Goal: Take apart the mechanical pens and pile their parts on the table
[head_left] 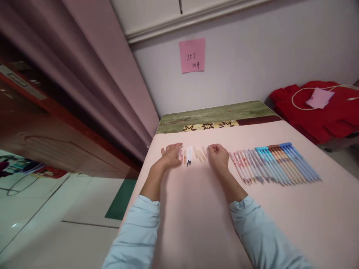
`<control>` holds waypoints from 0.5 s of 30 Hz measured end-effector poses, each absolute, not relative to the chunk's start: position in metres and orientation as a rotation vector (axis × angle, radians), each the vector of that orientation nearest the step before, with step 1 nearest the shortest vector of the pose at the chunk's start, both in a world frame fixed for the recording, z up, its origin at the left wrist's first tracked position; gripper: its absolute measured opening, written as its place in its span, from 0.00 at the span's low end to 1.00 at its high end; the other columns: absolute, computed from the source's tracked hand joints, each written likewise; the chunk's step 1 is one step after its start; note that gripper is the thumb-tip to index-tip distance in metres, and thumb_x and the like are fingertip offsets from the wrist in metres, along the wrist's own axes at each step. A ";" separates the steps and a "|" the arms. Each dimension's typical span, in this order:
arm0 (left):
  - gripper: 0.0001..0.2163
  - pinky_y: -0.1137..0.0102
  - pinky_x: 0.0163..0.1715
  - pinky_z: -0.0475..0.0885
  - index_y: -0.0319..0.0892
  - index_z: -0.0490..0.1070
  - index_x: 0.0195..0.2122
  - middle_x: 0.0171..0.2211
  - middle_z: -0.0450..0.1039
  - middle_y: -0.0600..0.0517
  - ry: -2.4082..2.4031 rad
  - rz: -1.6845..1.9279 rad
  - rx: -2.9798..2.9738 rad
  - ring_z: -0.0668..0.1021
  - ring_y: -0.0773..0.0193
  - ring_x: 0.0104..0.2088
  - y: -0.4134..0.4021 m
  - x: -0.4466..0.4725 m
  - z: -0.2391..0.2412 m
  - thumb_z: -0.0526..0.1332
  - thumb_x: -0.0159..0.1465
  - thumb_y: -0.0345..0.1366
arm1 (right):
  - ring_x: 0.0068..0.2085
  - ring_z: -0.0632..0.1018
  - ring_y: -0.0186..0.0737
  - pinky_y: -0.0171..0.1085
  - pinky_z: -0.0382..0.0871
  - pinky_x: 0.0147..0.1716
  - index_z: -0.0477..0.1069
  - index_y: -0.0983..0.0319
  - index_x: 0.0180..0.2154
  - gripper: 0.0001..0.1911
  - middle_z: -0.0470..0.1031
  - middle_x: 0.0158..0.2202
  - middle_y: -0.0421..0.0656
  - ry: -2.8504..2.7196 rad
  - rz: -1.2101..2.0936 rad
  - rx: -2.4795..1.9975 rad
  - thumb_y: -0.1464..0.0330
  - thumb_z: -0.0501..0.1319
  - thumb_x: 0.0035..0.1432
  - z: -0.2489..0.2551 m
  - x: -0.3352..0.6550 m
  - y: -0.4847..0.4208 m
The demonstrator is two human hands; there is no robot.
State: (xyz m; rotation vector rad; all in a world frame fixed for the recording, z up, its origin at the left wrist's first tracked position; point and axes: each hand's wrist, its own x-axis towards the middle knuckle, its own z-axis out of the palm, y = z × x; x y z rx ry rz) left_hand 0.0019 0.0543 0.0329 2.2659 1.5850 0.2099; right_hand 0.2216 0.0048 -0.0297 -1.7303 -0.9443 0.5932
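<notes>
On the pale pink surface [193,224], slim white sticks with dark tips [189,154] lie side by side, roughly parallel; short pink-and-orange patterned tubes [184,157] just left of them, pale translucent tapered pieces [199,154] fanned out just right. Left hand [170,155] loose, thumb and fingers apart beside the tubes. Right hand [219,156] fingers curled in next to the translucent pieces, can't tell if gripping one. Further right, slim multicoloured pens [273,166] in a row.

head view | from wearer's head | faces forward and down | tabletop [193,220] near, wall [238,59] beyond
</notes>
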 end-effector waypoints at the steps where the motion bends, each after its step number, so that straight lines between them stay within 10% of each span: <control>1: 0.41 0.38 0.59 0.41 0.49 0.60 0.60 0.59 0.65 0.39 1.584 0.146 2.287 0.59 0.40 0.64 0.059 0.002 0.032 0.63 0.42 0.26 | 0.30 0.75 0.40 0.34 0.63 0.32 0.76 0.61 0.33 0.15 0.78 0.29 0.42 -0.959 0.596 -1.731 0.58 0.56 0.54 -0.029 0.223 0.006; 15: 0.31 0.41 0.59 0.51 0.48 0.73 0.46 0.45 0.75 0.45 1.579 0.392 2.288 0.73 0.42 0.52 0.067 0.002 0.037 0.73 0.37 0.30 | 0.33 0.74 0.39 0.35 0.57 0.29 0.75 0.59 0.31 0.12 0.77 0.31 0.41 -1.299 0.514 -1.939 0.61 0.56 0.59 -0.010 0.221 0.002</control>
